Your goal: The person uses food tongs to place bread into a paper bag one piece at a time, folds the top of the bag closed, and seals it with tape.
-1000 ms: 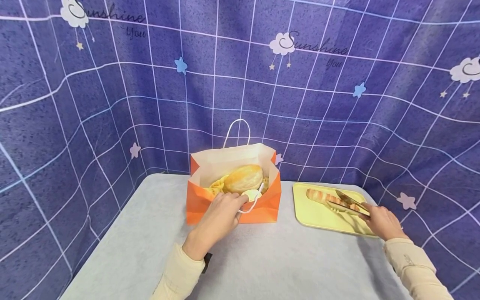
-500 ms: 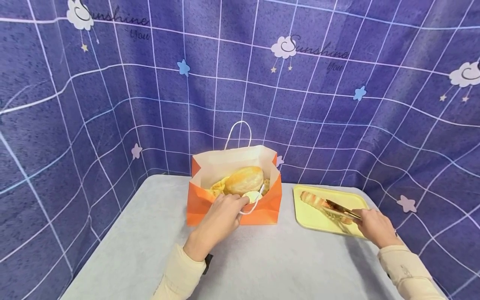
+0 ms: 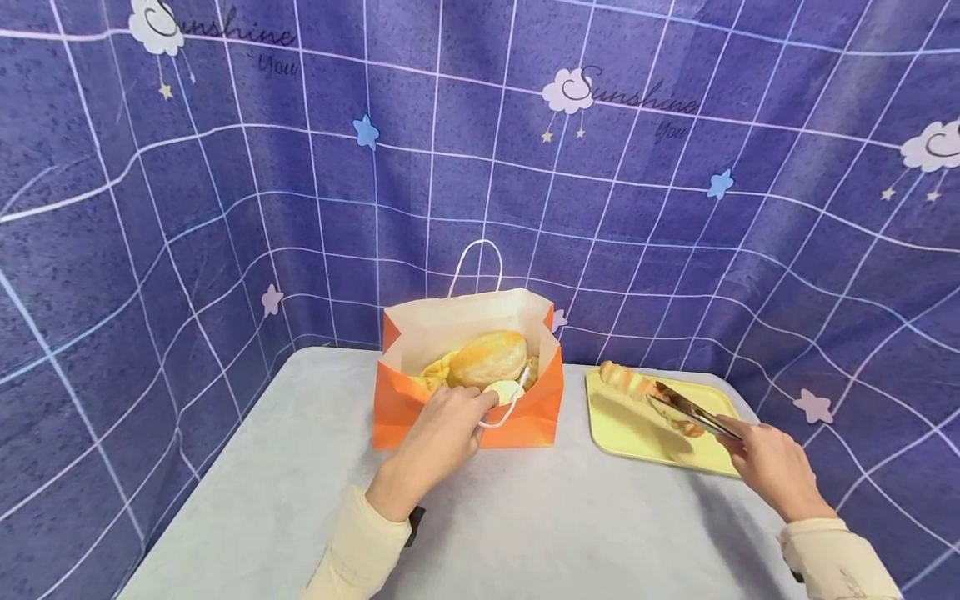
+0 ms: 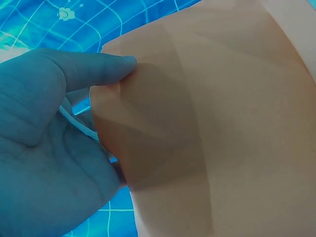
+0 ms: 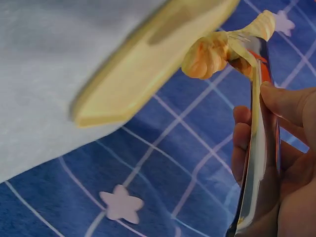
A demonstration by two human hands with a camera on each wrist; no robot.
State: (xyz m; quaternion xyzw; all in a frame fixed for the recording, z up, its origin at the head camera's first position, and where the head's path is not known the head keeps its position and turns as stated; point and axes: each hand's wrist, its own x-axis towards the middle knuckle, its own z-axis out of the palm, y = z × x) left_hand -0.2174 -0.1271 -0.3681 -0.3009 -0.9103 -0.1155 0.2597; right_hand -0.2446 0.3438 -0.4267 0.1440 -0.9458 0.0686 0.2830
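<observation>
In the head view my left hand (image 3: 441, 435) pinches the front rim of an orange paper bag (image 3: 538, 421), its thumb inside against the pale lining (image 4: 247, 128) in the left wrist view. A large golden bread (image 3: 489, 358) and other yellowish breads fill the bag. Over at the right, my right hand (image 3: 776, 471) grips metal tongs (image 3: 705, 417). Their tips clamp a long twisted bread (image 3: 626, 381), which hangs raised above a yellow tray (image 3: 618, 437). The right wrist view shows thumb and fingers around the tongs (image 5: 256, 158), the bread (image 5: 205, 55) at their far end.
The bag stands left of the tray on a grey-white table (image 3: 562, 517). A white cord handle (image 3: 477, 242) rises behind the bag, another (image 3: 510, 410) droops over its front. A blue-purple grid-patterned curtain (image 3: 637, 208) encloses the back and both sides.
My right hand shifted the tongs left, then raised the twisted bread off the tray. The left hand keeps its hold on the bag's rim.
</observation>
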